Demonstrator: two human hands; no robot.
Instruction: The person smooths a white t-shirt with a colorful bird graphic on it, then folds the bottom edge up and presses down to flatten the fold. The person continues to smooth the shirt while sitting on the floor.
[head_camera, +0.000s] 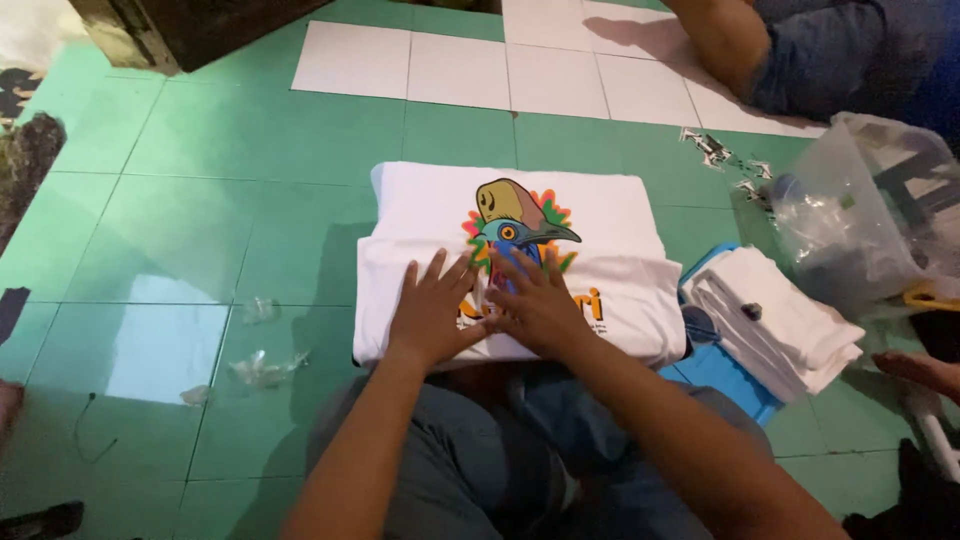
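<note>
Under both hands, folded shirt

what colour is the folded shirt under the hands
White shirt, with a colourful bird print in blue, yellow, orange and green; the head view shows it.

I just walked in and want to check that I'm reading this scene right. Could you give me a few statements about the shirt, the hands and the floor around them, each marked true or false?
1. Both hands lie flat on the folded white shirt. True: the left hand and right hand press on it, side by side.
2. The shirt's print shows a fish. False: it shows a colourful bird's head.
3. The floor is green tile with some white tiles. True.
4. A stack of white folded cloth lies to the person's left. False: it lies to the right.
5. The left hand holds scissors. False: it is open and empty.
</note>
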